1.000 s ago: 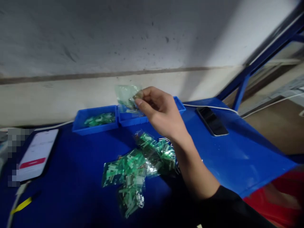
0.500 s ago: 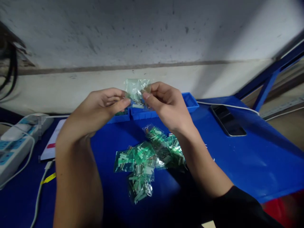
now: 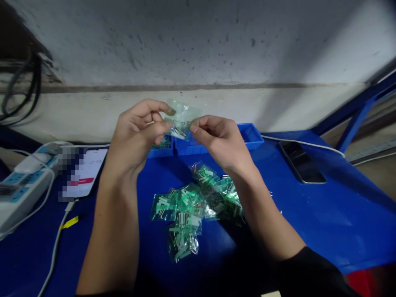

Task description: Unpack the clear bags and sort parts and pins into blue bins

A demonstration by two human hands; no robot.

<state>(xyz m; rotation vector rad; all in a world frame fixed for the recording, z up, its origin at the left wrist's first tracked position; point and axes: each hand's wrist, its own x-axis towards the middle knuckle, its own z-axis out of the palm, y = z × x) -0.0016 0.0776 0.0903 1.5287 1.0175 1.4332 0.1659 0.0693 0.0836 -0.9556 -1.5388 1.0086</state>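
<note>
A small clear plastic bag [image 3: 185,110] with screws and pale plastic pieces in its lower part is held up in front of the wall. My right hand [image 3: 218,138] pinches its right edge between thumb and fingertips. My left hand [image 3: 140,132] has its thumb at the bag's left edge. The left index finger is lifted apart from the thumb, and the fingers behind the bag are partly hidden. Below lies a pile of similar filled bags [image 3: 188,198], greenish and shiny, on the blue tabletop [image 3: 309,222].
Behind my hands stand blue bins [image 3: 253,134], the left one holding green items. A black phone [image 3: 301,161] lies at right. On the left are a lit phone [image 3: 85,171] on a cable with a yellow tag [image 3: 70,222], and a white power strip [image 3: 21,192].
My left index finger has lifted from the thumb, and the left hand has turned more upright. The bag has tilted slightly in my hands. The view has shifted a little.
</note>
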